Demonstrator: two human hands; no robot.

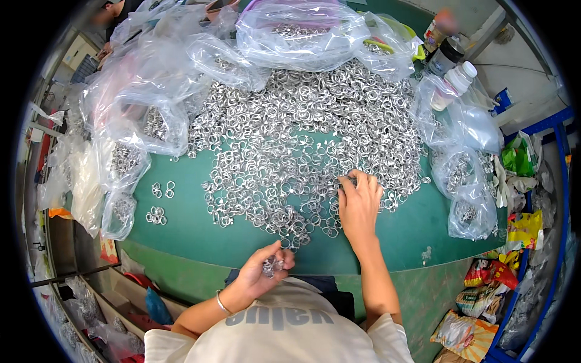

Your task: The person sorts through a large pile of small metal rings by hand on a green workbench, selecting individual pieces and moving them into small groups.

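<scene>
Green felt covers the bench, heaped with a wide pile of small silver metal rings among clear plastic bags. Right hand lies palm-down on the pile's near edge, its grip pinched loosely at rings just ahead of the fingertips. Left hand sits nearer the body, closed around a bunch of rings; being round, the rings point no particular way.

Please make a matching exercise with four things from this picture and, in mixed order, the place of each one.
Things:
1. left hand
2. right hand
3. white bottle
4. big clear bag

Places:
A. far edge of the green table, behind the pile of rings
B. near edge, holding a few rings
C. right far corner
D. on the pile

Pairs: 1-B, 2-D, 3-C, 4-A
</scene>
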